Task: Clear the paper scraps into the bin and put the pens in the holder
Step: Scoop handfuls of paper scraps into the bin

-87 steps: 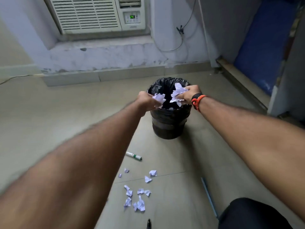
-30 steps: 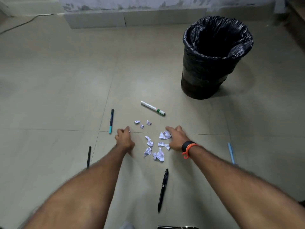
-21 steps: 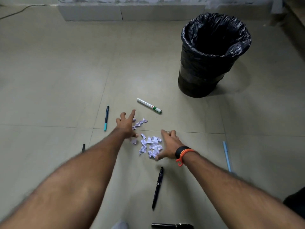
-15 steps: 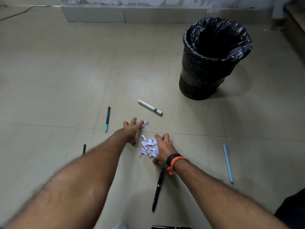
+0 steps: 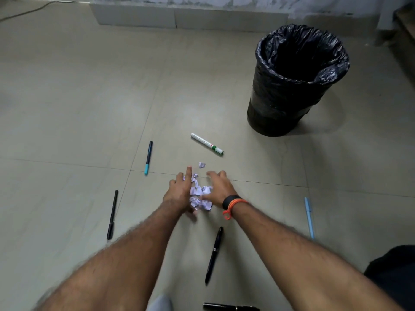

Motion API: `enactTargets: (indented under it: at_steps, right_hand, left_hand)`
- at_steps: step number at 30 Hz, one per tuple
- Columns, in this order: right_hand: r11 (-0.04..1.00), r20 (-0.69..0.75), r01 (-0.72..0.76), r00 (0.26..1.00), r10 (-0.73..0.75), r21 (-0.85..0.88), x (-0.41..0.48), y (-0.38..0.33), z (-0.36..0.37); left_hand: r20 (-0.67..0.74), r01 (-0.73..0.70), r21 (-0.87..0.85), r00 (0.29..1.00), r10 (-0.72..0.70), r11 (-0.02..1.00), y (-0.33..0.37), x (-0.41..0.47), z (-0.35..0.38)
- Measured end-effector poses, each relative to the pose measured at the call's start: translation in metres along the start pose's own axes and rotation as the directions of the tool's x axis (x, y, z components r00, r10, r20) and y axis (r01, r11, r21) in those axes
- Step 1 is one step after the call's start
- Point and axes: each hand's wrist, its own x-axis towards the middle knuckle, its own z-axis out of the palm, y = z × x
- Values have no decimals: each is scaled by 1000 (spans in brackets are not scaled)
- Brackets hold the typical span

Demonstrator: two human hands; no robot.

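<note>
From the head camera, both hands rest low on the tiled floor [image 5: 67, 97], cupped around a small heap of paper scraps [image 5: 198, 195]: the left hand [image 5: 180, 191] and the right hand [image 5: 219, 189] are spread-fingered, pressing in from either side without clenching. One stray scrap [image 5: 201, 164] lies just beyond the fingertips. The black-lined bin [image 5: 292, 86] stands well apart to the upper right. A white marker [image 5: 206, 144], a teal-tipped pen [image 5: 148, 157], two black pens [image 5: 112, 214] [image 5: 214, 254] and a light blue pen [image 5: 309, 217] lie scattered around.
</note>
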Motion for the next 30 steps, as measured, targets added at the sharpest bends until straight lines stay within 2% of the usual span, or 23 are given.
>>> enactTargets:
  at_steps: [2,3,7,11,14,19,22,27,30]
  right_hand:
    - [999,-98,-35,994,39,39,17,-5,-14]
    - [998,-94,-48,994,51,29,25,-8,-20]
    - [976,107,62,993,-40,-207,40,-24,-29]
    - [953,232,158,968,-97,-257,27,-21,-19]
    - [931,285,191,953,-101,-310,19,-12,-16]
    - [895,315,253,939,-136,-368,19,-16,-17]
    - [873,292,287,940,-177,-395,11,-16,-6]
    - [951,146,217,971,-188,-218,-2,-7,9]
    - [970,101,175,982,-160,-168,-5,-6,12]
  left_hand:
    - [-20,55,2,998,-55,998,1,-4,2]
    - [-29,89,9,996,-88,996,2,-6,3]
    - [-50,100,23,994,-99,995,9,-6,7]
    - [-44,4,75,999,-1,997,10,-6,5]
    - [-52,-77,225,995,90,971,6,-5,2]
    - [-30,1,-5,1000,-1,1000,3,-6,-2]
    - [-25,-27,-28,999,27,999,2,-6,2]
    - [-77,-38,-117,997,29,992,0,-10,12]
    - [-139,-29,-156,990,7,987,-1,-12,18]
